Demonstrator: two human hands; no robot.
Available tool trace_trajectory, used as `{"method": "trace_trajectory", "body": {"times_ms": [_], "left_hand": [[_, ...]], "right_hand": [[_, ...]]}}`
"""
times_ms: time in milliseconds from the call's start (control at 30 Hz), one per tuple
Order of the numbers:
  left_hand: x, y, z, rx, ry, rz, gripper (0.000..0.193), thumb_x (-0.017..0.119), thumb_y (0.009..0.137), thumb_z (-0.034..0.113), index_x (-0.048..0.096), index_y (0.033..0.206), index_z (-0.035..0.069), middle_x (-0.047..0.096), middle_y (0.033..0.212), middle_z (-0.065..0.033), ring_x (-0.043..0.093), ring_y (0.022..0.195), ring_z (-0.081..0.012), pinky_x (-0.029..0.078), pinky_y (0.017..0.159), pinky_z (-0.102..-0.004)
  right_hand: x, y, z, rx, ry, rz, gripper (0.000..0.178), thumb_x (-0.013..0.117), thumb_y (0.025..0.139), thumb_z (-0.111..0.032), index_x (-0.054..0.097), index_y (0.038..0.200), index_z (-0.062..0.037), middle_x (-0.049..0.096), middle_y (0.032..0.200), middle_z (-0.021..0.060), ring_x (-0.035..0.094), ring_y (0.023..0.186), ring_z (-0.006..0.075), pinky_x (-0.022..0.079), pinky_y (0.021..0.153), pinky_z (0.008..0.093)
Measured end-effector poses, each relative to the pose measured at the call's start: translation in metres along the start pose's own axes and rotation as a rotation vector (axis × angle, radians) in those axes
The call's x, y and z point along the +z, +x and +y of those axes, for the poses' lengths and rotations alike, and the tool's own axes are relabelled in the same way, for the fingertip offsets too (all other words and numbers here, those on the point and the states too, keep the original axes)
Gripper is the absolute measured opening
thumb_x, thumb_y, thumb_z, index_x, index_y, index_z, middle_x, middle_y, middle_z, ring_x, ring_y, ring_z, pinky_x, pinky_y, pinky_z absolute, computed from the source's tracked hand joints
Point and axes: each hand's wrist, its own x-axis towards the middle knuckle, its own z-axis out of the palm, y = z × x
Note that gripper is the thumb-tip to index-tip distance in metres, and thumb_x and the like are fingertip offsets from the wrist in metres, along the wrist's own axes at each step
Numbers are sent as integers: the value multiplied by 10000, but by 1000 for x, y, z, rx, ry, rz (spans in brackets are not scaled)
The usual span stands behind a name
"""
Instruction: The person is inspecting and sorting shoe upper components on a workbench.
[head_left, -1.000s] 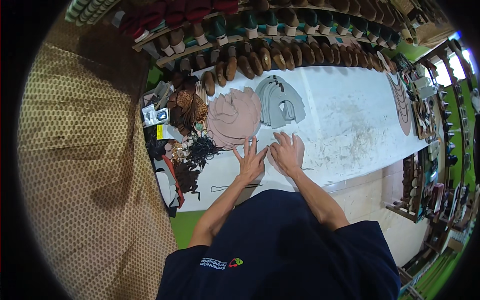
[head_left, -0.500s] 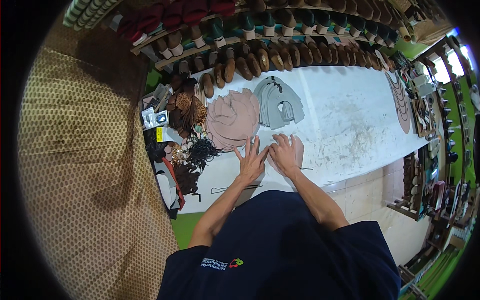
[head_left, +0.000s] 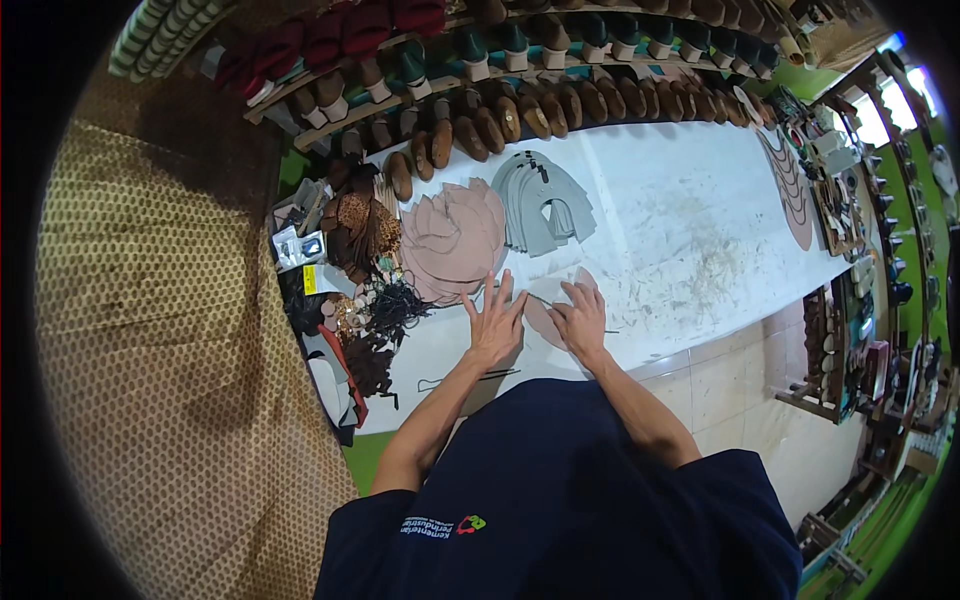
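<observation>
On the white table, my left hand (head_left: pixel 493 326) lies palm down with its fingers spread. Its thumb is near the left edge of a pinkish-beige sole-shaped piece (head_left: pixel 543 322). Over that piece rests my right hand (head_left: pixel 583 318), fingers apart and slightly bent, hiding its middle. A thin dark cord (head_left: pixel 613 332) sticks out to the right of this hand; a dark line also crosses the piece between both hands. Whether the fingertips grip the cord is too small to tell. Beyond my left hand lies a fanned pile of similar pink pieces (head_left: pixel 455 240).
Grey curved pieces (head_left: pixel 545 205) lie fanned behind my hands. Bundled dark straps (head_left: pixel 398 305) and small bags crowd the left end. A thin cord loop (head_left: pixel 465 380) lies near the front edge. Wooden shoe lasts (head_left: pixel 535 118) line the back, below a rack of shoes.
My right hand has shifted away from my left, widening the gap and showing more of the pink piece. The whole view has moved slightly, so the table sits a little further left.
</observation>
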Motion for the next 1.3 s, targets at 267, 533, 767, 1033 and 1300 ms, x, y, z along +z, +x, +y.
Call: {"method": "trace_trajectory", "body": {"times_ms": [267,533,767,1033,1300], "left_hand": [[3,-1,0,6,2,19,530,630,955,248,603,1485,241,163,1769,-136,66,1632,-392,29,1134,-852],[6,0,0,-36,-120,23,535,634,954,251,594,1487,237,149,1768,-160,74,1630,-400,51,1110,-856],[-2,3,9,16,-111,24,486,624,965,229,624,1450,259,166,1767,-145,92,1628,-404,20,1101,-861],[1,4,7,57,-12,-25,498,622,970,243,620,1464,305,189,1762,-127,94,1627,-401,44,1112,-860],[2,4,6,-3,-77,-42,480,589,998,276,609,1472,348,173,1762,-137,90,1619,-430,35,1102,-874]], "right_hand": [[1,7,1,15,8,31,145,740,848,-190,797,824,-59,676,1333,102,560,1303,302,342,1169,532],[2,6,-3,63,77,-34,149,758,825,-203,795,797,-62,679,1308,100,537,1333,317,301,1203,570],[3,5,0,86,96,-4,151,774,819,-214,802,796,-67,674,1310,102,520,1346,332,273,1228,569],[4,3,-8,113,40,-51,162,800,807,-223,804,794,-62,608,1424,120,396,1470,393,146,1253,662],[13,-2,-6,130,39,-41,175,787,819,-225,811,804,-53,579,1485,139,354,1512,411,81,1253,685]]}}
